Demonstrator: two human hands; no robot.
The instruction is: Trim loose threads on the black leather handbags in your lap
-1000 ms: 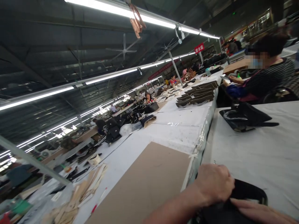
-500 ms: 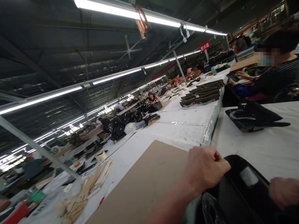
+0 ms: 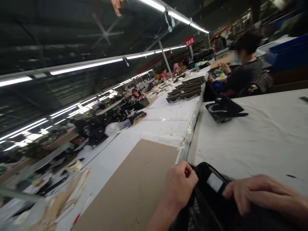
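Scraps of pale card [image 3: 60, 205] were seen, blurred, at the far left. Beside them a brown cardboard sheet [image 3: 134, 183] was laid flat on a long table [image 3: 166, 120]. The left hand [image 3: 179, 186] was closed on the rim of a black bag [image 3: 207, 208], its fingers curled tight on the fabric. The bag was set at the near edge of the white-covered table [image 3: 260, 134], just right of the cardboard. A white label [image 3: 215, 182] was shown on it. The right hand [image 3: 262, 195] was rested on the bag beside the label, fingers stretched nearly flat, nothing gripped. Farther back, another dark bag [image 3: 223, 110] was left near a seated person [image 3: 243, 75].
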